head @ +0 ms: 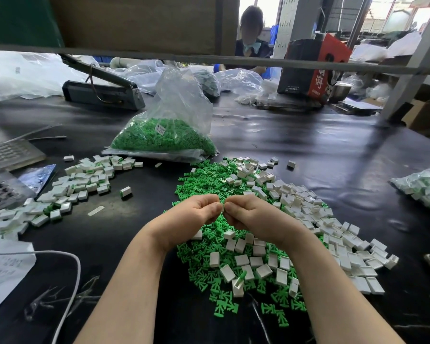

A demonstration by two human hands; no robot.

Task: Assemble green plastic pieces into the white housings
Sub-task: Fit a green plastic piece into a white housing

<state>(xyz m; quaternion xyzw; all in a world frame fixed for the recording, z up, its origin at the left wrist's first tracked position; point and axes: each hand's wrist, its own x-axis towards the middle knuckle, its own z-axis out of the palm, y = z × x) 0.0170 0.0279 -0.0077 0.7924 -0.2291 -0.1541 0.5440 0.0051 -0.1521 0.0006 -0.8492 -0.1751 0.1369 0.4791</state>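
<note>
Nearest, loose green plastic pieces [224, 305] lie scattered on the black table [333, 150], pointing every which way, with no common long axis. Mixed among them and spreading to the right are the white housings [338, 244], little rectangular shells, some with the open face up, some tipped on a side.

Above that heap both hands meet, knuckles up and fingers curled inward. The left hand [196, 214] and the right hand [248, 214] pinch fingertip to fingertip on a small piece [223, 207] between them; only a sliver of it shows, so I cannot tell which way it points.

To the left, a separate spread of assembled pieces [85, 184], white with green showing at one end, lies in a loose band running from near left to far right. A white cable [70, 289] curves across the near left corner.

Further back, a clear plastic bag [169, 125] of green parts sits slumped with its neck upright. Beyond it, a dark bag sealer [102, 91] on the left, a red and black box [315, 68] on the right, and a person [252, 36] seated across the table.
</note>
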